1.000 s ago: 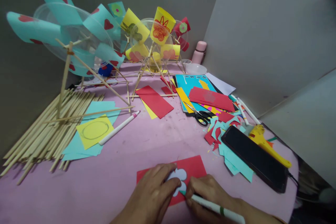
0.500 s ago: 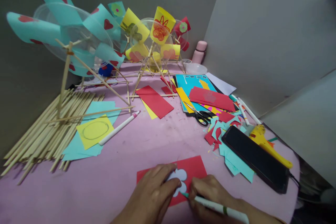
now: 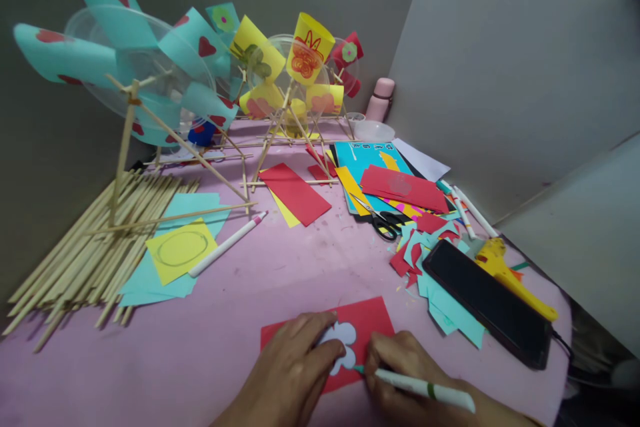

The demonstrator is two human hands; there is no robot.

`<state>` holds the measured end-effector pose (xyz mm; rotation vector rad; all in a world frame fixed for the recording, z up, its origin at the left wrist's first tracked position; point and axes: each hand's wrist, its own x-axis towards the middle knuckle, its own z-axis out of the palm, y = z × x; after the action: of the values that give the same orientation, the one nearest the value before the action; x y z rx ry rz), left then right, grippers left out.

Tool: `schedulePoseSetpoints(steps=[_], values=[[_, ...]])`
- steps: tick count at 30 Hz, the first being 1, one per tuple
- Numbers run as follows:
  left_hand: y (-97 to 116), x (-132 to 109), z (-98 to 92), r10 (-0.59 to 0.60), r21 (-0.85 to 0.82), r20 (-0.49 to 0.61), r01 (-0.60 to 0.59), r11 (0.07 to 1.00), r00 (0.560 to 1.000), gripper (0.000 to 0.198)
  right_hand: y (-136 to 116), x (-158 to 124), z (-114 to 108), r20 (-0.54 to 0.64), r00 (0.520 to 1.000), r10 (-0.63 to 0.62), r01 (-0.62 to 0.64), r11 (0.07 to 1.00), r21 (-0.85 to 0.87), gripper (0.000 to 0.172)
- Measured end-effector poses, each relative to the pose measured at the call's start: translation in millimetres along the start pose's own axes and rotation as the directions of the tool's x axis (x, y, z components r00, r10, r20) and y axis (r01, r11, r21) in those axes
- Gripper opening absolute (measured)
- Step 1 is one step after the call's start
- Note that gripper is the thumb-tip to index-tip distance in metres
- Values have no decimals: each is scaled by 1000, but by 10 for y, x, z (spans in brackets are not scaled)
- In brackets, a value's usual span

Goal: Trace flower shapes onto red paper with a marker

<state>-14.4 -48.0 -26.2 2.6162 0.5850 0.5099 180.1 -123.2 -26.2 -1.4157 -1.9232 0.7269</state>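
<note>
The left hand [image 3: 293, 363], grip spread flat, presses the flower [image 3: 345, 333] onto red paper [image 3: 373, 319] on the bench [image 3: 300, 260]; the right hand [image 3: 395, 370] pinches the pen [image 3: 425, 387]. The flower looks light, bendy, apt to slide: best pinned at its middle.

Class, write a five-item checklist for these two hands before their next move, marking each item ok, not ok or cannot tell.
1. Left hand resting on the white flower shape: ok.
2. White flower shape lying within the red sheet, as far as it shows: ok.
3. Right hand holding the marker, with its green tip bare: ok.
4. Green tip touching the red sheet: cannot tell; it is beside the flower's edge, but contact is unclear.
5. Flower's whole outline in sight: not ok; the left hand covers part of it.
</note>
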Motion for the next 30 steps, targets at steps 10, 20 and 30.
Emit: schedulePoseSetpoints(steps=[10, 20, 30], values=[[45, 2, -47, -27, 16, 29, 26, 1000, 999, 20, -97, -16, -63, -2, 990, 142, -142, 988, -56, 18], [42, 6, -25, -16, -6, 23, 16, 1000, 1000, 21, -52, 6, -45, -53, 998, -14, 17, 998, 59, 16], [16, -12, -3, -11, -1, 39, 11, 1000, 999, 22, 1, 63, 48, -19, 978, -206, 206, 978, 11, 16]])
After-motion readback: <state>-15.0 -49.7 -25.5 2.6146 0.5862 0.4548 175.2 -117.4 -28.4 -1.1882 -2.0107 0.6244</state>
